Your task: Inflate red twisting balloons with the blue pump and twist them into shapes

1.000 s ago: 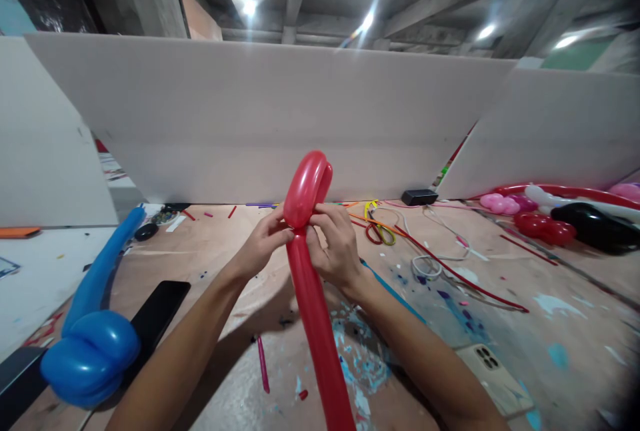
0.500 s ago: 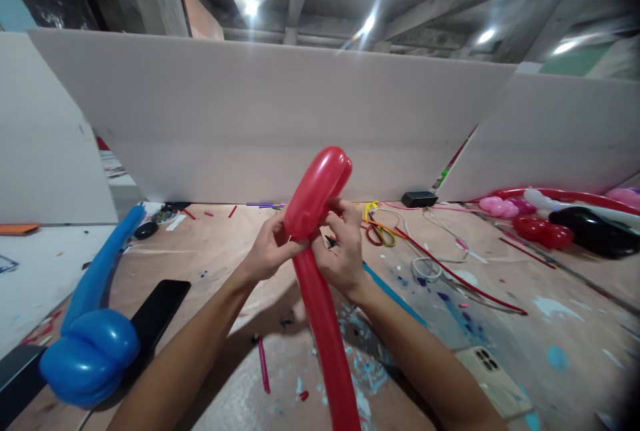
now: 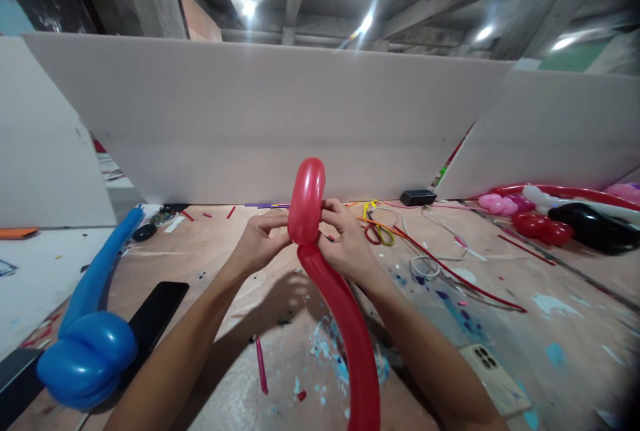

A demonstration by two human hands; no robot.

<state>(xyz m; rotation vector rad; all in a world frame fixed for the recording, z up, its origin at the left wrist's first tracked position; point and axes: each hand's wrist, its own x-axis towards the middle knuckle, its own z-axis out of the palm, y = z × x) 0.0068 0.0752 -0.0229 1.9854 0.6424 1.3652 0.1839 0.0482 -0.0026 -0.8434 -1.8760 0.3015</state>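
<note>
A long red modelling balloon (image 3: 345, 308) rises from the lower edge to a folded, twisted bubble standing upright in front of me. My left hand (image 3: 263, 239) pinches the bubble's lower left side, thumb near the twist. From the right, my right hand (image 3: 343, 234) grips the same bubble near its base, its fingers bent and partly hidden behind the balloon. Below the twist, the unfolded length bends to the right and runs down between my forearms.
At left lie a twisted blue balloon (image 3: 87, 358) and a black phone (image 3: 159, 314). A pale phone (image 3: 495, 378) lies at right. Farther right are red bubbles (image 3: 543, 230) and a black balloon (image 3: 595, 226). White boards (image 3: 280, 118) stand behind; a black box (image 3: 418, 198) sits by them.
The folded bubble has turned more upright and shifted slightly left and down. The length below it now curves out to the right. Both hands still hold the balloon.
</note>
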